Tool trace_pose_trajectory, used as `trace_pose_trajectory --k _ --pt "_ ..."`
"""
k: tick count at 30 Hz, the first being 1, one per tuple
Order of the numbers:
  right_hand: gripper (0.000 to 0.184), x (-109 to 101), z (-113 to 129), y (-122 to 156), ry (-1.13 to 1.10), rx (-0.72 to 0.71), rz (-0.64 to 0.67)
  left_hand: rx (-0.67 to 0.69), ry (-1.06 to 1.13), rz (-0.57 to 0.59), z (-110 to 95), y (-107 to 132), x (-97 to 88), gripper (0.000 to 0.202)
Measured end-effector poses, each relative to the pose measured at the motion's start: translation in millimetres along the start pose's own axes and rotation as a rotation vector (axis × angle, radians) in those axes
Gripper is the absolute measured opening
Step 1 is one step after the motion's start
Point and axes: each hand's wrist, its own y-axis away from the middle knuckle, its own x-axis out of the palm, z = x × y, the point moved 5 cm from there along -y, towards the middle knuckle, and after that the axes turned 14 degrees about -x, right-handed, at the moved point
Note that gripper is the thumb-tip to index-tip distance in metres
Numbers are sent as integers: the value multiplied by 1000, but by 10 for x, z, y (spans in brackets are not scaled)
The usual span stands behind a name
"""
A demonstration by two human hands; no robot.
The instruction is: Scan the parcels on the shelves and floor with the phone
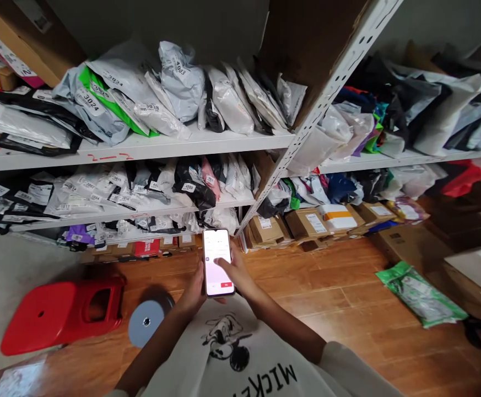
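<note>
Smartphone (217, 250) glows pale, with a red patch (226, 285) low.

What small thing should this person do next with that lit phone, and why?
Probably slide the right hand's thumb down to the red button. The smartphone is lit, the left hand holds its side, and the thumb lies over the screen, above that button. The small text is unreadable, so this is only a guess.
</note>
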Motion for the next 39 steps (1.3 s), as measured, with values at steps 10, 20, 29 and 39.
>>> trace_pose_trajectory --k 10,20,29,39 --pt "33 -111 -175 185 -143 105 162 69 21 22 -85 -4 -61 90" --pt "38 -141 -316 185 -171 108 169 53 -26 -59 -112 -10 -63 85" --pt "67 -107 -207 247 -141 36 352 132 -224 -199 -196 33 4 80" --pt "65 -180 -199 215 -103 16 327 120 -50 -29 -206 22 -7 87"
